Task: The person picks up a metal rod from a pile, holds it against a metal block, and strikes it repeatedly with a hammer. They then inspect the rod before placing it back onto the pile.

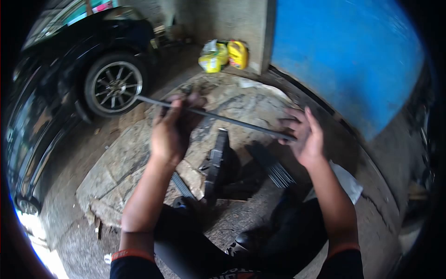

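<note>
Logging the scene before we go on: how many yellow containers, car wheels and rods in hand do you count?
Yellow containers: 2
Car wheel: 1
Long rod: 1
Total: 4

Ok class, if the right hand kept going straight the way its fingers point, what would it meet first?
Probably the thin metal rod, whose end already lies across the open fingers of the right hand, though depth is unclear. Farther along that line stand the yellow containers.
</note>
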A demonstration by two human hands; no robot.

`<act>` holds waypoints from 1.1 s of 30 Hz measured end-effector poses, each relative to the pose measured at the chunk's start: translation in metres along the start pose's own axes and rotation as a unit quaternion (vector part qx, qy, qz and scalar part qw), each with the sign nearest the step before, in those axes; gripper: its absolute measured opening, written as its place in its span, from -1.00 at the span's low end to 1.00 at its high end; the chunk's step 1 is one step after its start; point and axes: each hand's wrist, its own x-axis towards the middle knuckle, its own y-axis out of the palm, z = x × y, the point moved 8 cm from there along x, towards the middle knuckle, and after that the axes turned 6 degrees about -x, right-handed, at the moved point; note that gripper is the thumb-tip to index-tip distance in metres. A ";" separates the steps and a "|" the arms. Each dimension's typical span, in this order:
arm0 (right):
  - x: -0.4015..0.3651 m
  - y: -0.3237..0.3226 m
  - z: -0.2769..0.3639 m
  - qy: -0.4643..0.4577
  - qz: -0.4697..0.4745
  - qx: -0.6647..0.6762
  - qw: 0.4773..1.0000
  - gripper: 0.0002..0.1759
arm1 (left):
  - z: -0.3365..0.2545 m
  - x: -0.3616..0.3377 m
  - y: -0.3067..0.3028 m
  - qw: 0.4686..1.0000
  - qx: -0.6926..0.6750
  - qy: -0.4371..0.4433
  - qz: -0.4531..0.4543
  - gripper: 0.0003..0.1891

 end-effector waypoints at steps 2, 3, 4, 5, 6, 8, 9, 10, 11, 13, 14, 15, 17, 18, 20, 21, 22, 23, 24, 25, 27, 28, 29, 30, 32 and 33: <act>-0.002 0.002 -0.002 0.013 -0.024 0.144 0.989 -0.19 | 0.001 0.001 -0.003 0.999 -0.020 -0.006 -0.031 -0.89; -0.002 0.003 -0.001 0.002 -0.012 0.197 0.980 -0.18 | 0.000 0.000 -0.004 0.999 -0.022 -0.003 -0.043 -0.89; -0.002 0.007 0.001 -0.005 -0.005 0.242 0.970 -0.18 | 0.001 0.000 -0.007 0.997 -0.035 -0.003 -0.062 -0.88; -0.003 0.010 0.003 -0.011 0.005 0.288 0.958 -0.18 | 0.002 0.000 -0.010 0.995 -0.047 -0.002 -0.083 -0.88; -0.002 0.011 0.004 -0.009 0.027 0.308 0.951 -0.13 | 0.004 0.001 -0.011 0.996 -0.048 -0.008 -0.079 -0.88; -0.004 0.012 0.006 -0.014 0.030 0.316 0.948 -0.14 | 0.007 0.003 -0.018 0.995 -0.047 -0.015 -0.091 -0.87; -0.004 0.014 0.006 -0.015 0.039 0.325 0.945 -0.14 | 0.009 0.004 -0.021 0.995 -0.046 -0.017 -0.090 -0.87; -0.004 0.013 0.006 -0.013 0.029 0.315 0.949 -0.13 | 0.011 0.004 -0.023 0.994 -0.046 -0.022 -0.092 -0.87; -0.004 0.011 0.005 -0.013 0.028 0.316 0.948 -0.13 | 0.012 0.004 -0.025 0.994 -0.046 -0.026 -0.095 -0.86; -0.001 0.010 0.000 -0.009 0.039 0.259 0.965 -0.24 | 0.013 0.003 -0.025 0.993 -0.028 -0.017 -0.114 -0.82; 0.000 0.007 -0.006 0.011 0.021 0.107 0.994 -0.35 | 0.012 0.002 -0.027 0.991 -0.011 -0.006 -0.135 -0.78; 0.001 0.005 -0.012 0.033 0.006 -0.048 0.998 -0.45 | 0.013 0.001 -0.025 0.990 -0.008 -0.005 -0.143 -0.78; -0.003 0.007 -0.024 0.078 0.035 -0.235 0.968 -0.72 | 0.012 -0.001 -0.024 0.988 0.023 0.013 -0.155 -0.71; -0.004 0.013 -0.031 0.073 0.079 -0.279 0.954 -0.75 | 0.013 0.003 -0.031 0.990 0.040 0.020 -0.131 -0.65; -0.008 0.027 -0.051 0.074 0.135 -0.315 0.936 -0.78 | 0.026 0.000 -0.034 0.992 0.074 0.027 -0.103 -0.61; -0.010 0.034 -0.059 0.053 0.142 -0.316 0.937 -0.79 | 0.037 -0.002 -0.037 0.993 0.084 0.025 -0.078 -0.58; -0.011 0.040 -0.065 0.031 0.147 -0.317 0.936 -0.80 | 0.059 -0.012 -0.036 0.992 0.086 -0.060 -0.071 -0.57; -0.013 0.045 -0.074 0.041 0.153 -0.313 0.936 -0.80 | 0.080 -0.026 -0.032 0.984 0.083 -0.145 -0.063 -0.55; -0.013 0.051 -0.080 0.030 0.161 -0.333 0.929 -0.77 | 0.094 -0.040 -0.028 0.972 0.067 -0.200 -0.107 -0.55; -0.015 0.055 -0.085 0.020 0.169 -0.352 0.920 -0.74 | 0.100 -0.037 -0.043 0.966 0.094 -0.193 -0.143 -0.60; -0.013 0.059 -0.091 -0.010 0.178 -0.421 0.890 -0.65 | 0.093 -0.027 -0.067 0.953 0.123 -0.158 -0.229 -0.65; -0.009 0.053 -0.104 -0.010 0.172 -0.442 0.881 -0.70 | 0.082 -0.022 -0.068 0.955 0.133 -0.119 -0.238 -0.68; -0.002 0.047 -0.117 -0.014 0.166 -0.464 0.870 -0.74 | 0.075 -0.012 -0.084 0.958 0.119 -0.105 -0.240 -0.68; 0.004 0.041 -0.127 0.020 0.164 -0.527 0.834 -0.70 | 0.070 -0.003 -0.097 0.960 0.129 -0.119 -0.220 -0.69; 0.017 0.016 -0.170 0.068 0.141 -0.612 0.775 -0.69 | 0.065 0.008 -0.126 0.961 0.139 -0.131 -0.201 -0.71; 0.021 -0.003 -0.193 0.114 0.112 -0.689 0.707 -0.67 | 0.055 0.016 -0.139 0.934 0.312 -0.071 -0.160 -0.68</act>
